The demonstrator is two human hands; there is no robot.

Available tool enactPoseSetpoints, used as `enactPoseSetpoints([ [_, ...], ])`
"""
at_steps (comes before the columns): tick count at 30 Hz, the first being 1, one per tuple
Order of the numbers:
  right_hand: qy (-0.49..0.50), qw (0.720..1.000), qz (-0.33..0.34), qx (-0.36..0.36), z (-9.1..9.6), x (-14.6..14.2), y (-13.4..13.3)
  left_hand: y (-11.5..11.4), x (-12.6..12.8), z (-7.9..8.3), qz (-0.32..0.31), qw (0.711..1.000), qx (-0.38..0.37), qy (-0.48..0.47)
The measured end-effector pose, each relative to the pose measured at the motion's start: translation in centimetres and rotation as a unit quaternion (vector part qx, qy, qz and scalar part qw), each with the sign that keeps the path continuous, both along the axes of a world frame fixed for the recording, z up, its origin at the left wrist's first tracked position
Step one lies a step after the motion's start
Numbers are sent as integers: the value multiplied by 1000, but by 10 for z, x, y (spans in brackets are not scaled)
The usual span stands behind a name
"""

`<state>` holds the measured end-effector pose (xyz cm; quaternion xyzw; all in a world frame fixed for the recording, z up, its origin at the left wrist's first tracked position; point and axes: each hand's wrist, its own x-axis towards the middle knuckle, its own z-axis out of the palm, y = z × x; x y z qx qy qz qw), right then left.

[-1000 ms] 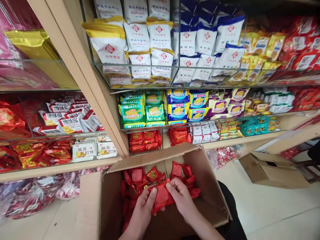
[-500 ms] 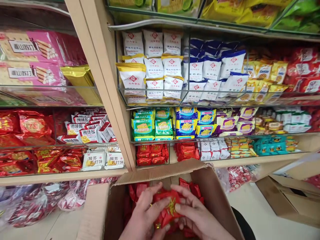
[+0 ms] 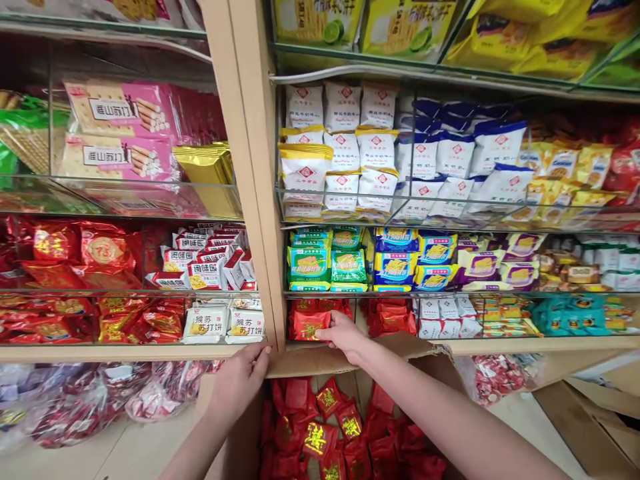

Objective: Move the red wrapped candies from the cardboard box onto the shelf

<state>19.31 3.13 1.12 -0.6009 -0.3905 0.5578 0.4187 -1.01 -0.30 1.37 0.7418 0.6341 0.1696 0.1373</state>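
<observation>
My right hand (image 3: 347,339) pinches a red packet with gold lettering (image 3: 310,325) at the front of the lowest shelf's red packet compartment. Other red packets show just behind it. My left hand (image 3: 240,375) is closed at the upper left corner of an open cardboard box (image 3: 310,362), right by the wooden shelf edge; its fingertips seem to grip the box's edge. Inside the box, below both hands, lie several loose red packets (image 3: 317,440) with gold characters.
Shelves with clear dividers hold white milk-flavour packets (image 3: 345,153), green biscuit packets (image 3: 349,265) and white soda cracker packets (image 3: 205,323). A wooden upright (image 3: 250,167) divides the shelves. Plastic bags of packets (image 3: 65,407) lie at floor level; another carton (image 3: 590,427) stands right.
My hands have parted from the red packets held over the box. The right has carried one forward to the bottom shelf; the left has moved to the box's corner. The view has shifted.
</observation>
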Motion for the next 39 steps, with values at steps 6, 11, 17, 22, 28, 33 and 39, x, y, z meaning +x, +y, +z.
enactPoseSetpoints([
  [6, 9, 999, -33, 0, -20, -10, 32, -2, -2, 2, 16, 999, 22, -25],
  [11, 71, 996, 31, -36, -2, -4, 9, -5, -7, -5, -14, 983, 95, -154],
  [17, 66, 983, 150, 86, 30, -17, -55, -26, 20, 4, -121, 931, -16, -343],
  [22, 188, 976, 105, 34, 32, -28, -76, -38, 60, 9, -12, 811, -61, -582],
  [28, -89, 978, 164, 92, 24, 11, -34, -23, 33, 7, -3, 913, 65, -402],
  [33, -251, 956, 102, 109, -12, 21, 9, -6, -6, -18, -5, 984, 99, -150],
  [39, -205, 976, -30, 71, -42, -9, 45, -11, -2, -24, -27, 991, 114, -68],
])
